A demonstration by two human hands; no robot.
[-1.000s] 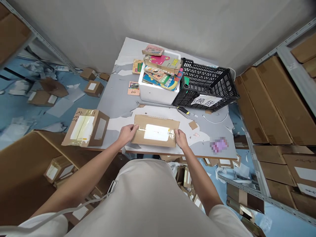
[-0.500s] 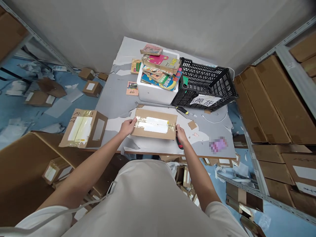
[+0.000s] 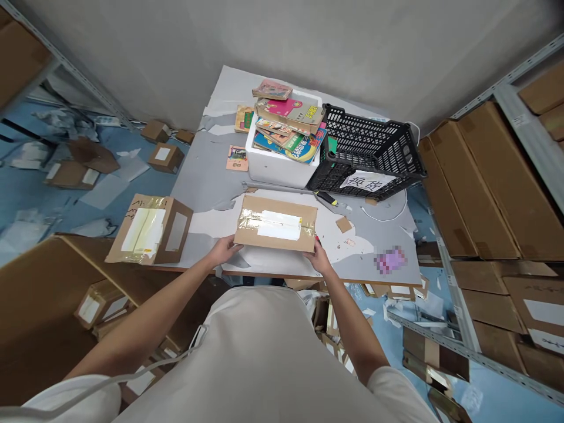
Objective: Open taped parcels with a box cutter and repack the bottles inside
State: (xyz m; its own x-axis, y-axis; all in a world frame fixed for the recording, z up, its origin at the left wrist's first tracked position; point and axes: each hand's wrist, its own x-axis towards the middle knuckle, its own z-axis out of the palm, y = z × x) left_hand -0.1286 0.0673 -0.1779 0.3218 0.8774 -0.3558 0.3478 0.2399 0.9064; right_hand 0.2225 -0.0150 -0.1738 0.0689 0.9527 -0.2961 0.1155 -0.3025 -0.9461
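A taped cardboard box [image 3: 247, 235] with white labels on top lies in front of me at the table's near side. My left hand [image 3: 224, 250] grips its front left corner, the fingertips hidden at the box's underside. At the front right corner, my right hand [image 3: 318, 257] holds the box, with its fingers partly out of sight below the edge. A small bit of red shows beside the right hand; what it belongs to is covered. Behind the box lies a cutter with a yellow and black handle [image 3: 326, 198].
On the grey table [image 3: 198, 176] stand a white foam bin [image 3: 279, 170] heaped with old books and a black plastic crate [image 3: 374, 150]. Another taped box [image 3: 174, 232] sits at the left edge. A blurred purple item [image 3: 390, 259] lies right. Shelves with cartons [image 3: 480, 182] flank the table.
Both hands have slid from the box's sides to its front lower corners. The box's near edge looks slightly raised. The red-handled tool by my right hand is now mostly hidden.
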